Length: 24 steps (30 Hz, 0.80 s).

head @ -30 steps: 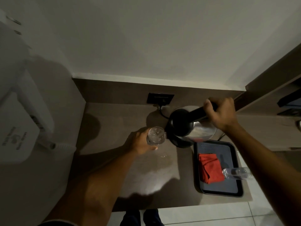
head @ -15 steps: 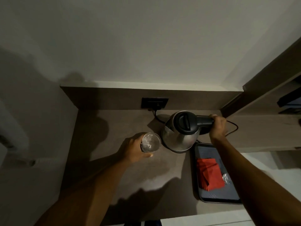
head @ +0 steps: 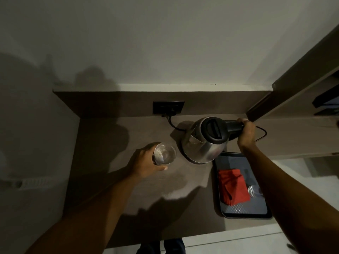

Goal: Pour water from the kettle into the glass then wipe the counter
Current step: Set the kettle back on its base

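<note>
A steel kettle with a black lid stands upright on the brown counter, on its base. My right hand is wrapped around its black handle. Left of the kettle a clear glass with water in it rests on the counter, and my left hand grips it from the left side. A folded red cloth lies on a dark tray to the right, below the kettle.
A black wall socket sits behind the kettle, its cord running to the base. A second clear glass lies on the tray, partly hidden by my right arm. A dark cabinet edge rises at the right.
The kettle went from tilted over the glass back to upright on its base. The glass, still in my left hand, has come down onto the counter.
</note>
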### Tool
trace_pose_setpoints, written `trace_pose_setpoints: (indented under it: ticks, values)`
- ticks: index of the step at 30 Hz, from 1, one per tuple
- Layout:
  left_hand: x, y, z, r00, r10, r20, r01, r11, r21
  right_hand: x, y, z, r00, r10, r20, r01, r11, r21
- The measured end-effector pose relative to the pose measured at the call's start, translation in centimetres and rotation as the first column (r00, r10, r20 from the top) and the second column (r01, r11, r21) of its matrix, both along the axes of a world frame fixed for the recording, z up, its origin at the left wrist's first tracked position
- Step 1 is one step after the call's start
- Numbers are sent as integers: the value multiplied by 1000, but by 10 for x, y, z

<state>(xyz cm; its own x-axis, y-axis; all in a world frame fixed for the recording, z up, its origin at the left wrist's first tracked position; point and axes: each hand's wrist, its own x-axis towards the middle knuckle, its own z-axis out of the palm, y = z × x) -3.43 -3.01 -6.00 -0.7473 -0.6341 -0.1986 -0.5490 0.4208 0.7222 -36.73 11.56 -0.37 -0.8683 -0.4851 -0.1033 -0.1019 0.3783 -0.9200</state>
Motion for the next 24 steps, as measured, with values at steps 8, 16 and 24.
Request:
trace_pose_setpoints:
  ticks: [8, 16, 24]
  values:
    - [0, 4, 0, 999, 33, -4, -33, 999, 19, 12, 17, 5, 997, 66, -41, -70, 991, -111]
    - [1, 4, -1, 999, 33, -11, -33, 999, 29, 24, 17, -3, 993, 20, -113, -31, 995, -97]
    - [2, 4, -1, 998, 55, 11, -55, 998, 33, 70, 57, -6, 976, 82, -200, -75, 996, 41]
